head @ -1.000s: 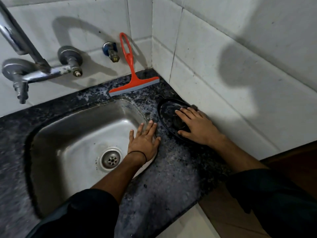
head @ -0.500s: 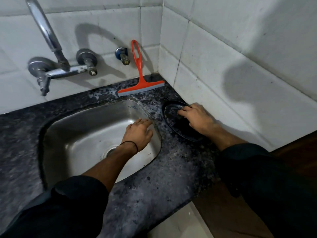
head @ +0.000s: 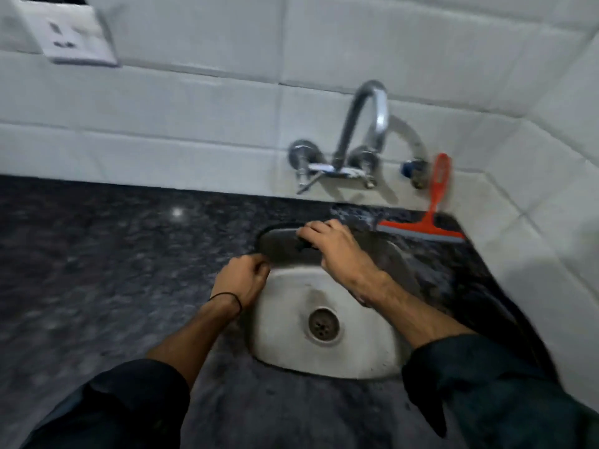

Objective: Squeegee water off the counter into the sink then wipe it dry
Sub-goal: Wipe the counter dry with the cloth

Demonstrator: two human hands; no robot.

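Note:
A red squeegee leans against the tiled wall in the back right corner, its blade resting on the dark speckled counter. The steel sink lies below me with its drain visible. Both hands hold a dark round lid tilted over the far half of the sink. My left hand pinches the lid's left edge. My right hand lies across its top, fingers curled on a small black knob. Neither hand touches the squeegee.
A chrome wall faucet arches over the back of the sink, with a small blue-capped tap to its right. A white wall socket sits at the upper left. Tiled walls close off the counter behind and to the right.
The dark lid has left the counter right of the sink and is now held over the basin. My left hand went from the sink's right rim to the lid's edge. The view swung left.

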